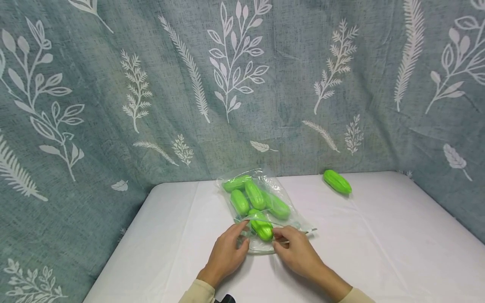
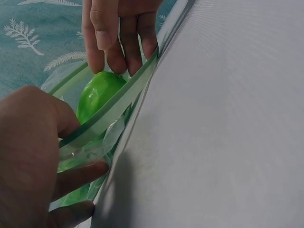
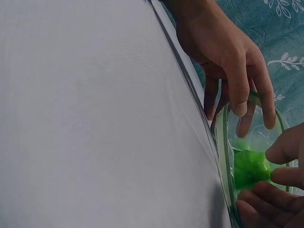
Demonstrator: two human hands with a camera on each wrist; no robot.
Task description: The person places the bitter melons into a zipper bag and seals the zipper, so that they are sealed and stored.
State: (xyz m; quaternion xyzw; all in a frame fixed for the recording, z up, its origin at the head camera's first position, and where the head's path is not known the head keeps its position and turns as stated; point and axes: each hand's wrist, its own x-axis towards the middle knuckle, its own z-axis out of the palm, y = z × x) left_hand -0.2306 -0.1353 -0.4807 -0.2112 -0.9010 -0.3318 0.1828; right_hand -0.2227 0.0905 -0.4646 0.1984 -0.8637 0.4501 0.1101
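Observation:
A clear zip bag [image 1: 289, 227] lies on the table, its green-edged mouth spread open toward the person. Several glossy green cucumbers [image 1: 254, 195] are inside it. Another cucumber [image 1: 262, 227], ridged and shiny, lies at the mouth with its near end facing out. My left hand [image 1: 228, 249] holds the left side of the mouth, its thumb and fingers on both sides of the rim [image 2: 107, 111]. From the right, my right hand [image 1: 297, 251] reaches into the mouth. Its fingertips [image 3: 278, 175] touch the end of that cucumber, loosely spread rather than wrapped around it.
One more cucumber [image 1: 337, 182] lies alone at the back right of the white-covered table [image 1: 379, 235]. A blue-green curtain [image 1: 280, 92] with white leaf prints hangs right behind the table's back edge.

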